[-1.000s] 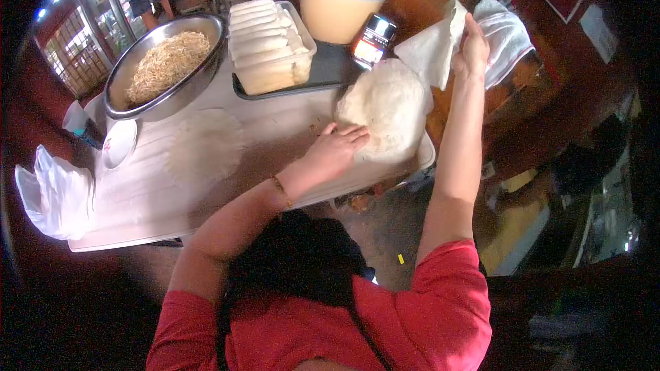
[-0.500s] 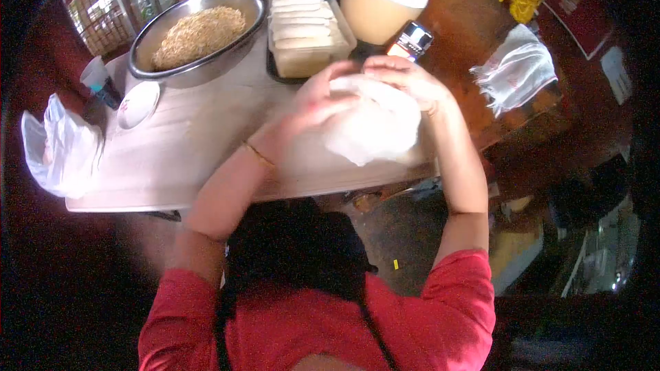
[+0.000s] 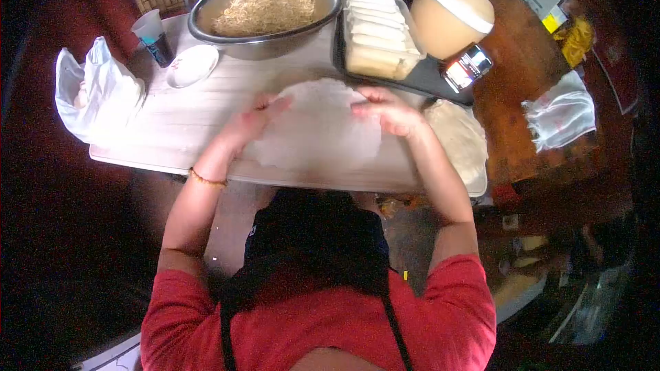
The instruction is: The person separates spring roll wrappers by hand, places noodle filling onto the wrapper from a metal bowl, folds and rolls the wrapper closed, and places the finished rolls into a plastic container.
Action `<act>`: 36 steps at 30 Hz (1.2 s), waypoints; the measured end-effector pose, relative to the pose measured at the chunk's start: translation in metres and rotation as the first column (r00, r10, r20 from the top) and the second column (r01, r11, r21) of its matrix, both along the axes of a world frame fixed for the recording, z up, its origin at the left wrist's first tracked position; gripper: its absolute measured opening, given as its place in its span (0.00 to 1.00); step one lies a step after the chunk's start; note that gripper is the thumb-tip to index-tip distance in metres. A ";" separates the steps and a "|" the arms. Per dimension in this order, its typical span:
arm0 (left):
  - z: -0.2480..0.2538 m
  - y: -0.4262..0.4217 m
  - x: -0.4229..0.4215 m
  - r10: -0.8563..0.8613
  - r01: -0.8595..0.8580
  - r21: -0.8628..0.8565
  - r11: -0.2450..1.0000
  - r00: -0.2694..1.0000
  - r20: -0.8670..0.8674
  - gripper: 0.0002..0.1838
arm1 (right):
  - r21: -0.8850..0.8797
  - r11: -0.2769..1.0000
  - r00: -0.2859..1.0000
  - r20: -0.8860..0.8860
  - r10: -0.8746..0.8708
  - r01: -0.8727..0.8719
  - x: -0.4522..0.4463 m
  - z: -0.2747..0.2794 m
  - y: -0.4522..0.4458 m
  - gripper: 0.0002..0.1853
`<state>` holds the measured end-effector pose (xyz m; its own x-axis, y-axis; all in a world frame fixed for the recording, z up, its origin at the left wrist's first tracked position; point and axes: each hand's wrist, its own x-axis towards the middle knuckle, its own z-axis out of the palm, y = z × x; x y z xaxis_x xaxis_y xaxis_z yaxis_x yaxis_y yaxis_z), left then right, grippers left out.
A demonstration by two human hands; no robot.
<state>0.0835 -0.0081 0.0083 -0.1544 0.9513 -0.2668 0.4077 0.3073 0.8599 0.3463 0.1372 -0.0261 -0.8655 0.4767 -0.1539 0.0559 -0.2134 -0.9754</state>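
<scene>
Both hands are grasping a thin, pale round sheet (image 3: 320, 127): the left hand (image 3: 253, 118) pinches it at its left side, and the right hand (image 3: 393, 111) pinches it near its upper right edge. The sheet is between the hands, above the front part of the pale table (image 3: 168, 117); whether its lower edge touches the table, I cannot tell. A bracelet (image 3: 207, 178) is on the left wrist. Just beside the right forearm, at the right end of the table, there lies a pile of sheets (image 3: 459, 141) of similar kind. Behind the hands stands a metal bowl (image 3: 265, 47), which contains light brown shreds (image 3: 267, 10). To the right of the bowl, a black tray (image 3: 432, 82) carries a plastic box (image 3: 378, 64) with white folded pieces (image 3: 371, 17) in a row. A phone (image 3: 468, 67) is near it, in front of a beige tub (image 3: 447, 17) with a white band. On the left side are a cup (image 3: 150, 31), a small white dish (image 3: 192, 66) and a white plastic bag (image 3: 103, 99). A whitish cloth (image 3: 562, 111) lies on the brown table (image 3: 505, 55) at the right, well apart from the hands.
</scene>
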 end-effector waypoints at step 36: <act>-0.092 0.090 -0.099 0.440 0.064 0.763 0.643 0.784 -0.437 0.12 | 0.950 0.101 0.886 0.312 -0.343 -0.295 -0.233 0.043 0.142 0.22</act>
<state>-0.0159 0.0821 -0.0839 -0.2248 0.7110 0.6663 0.8701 -0.1614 0.4658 0.1129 0.2793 0.0173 -0.8524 0.4891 0.1847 0.4616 0.8699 -0.1737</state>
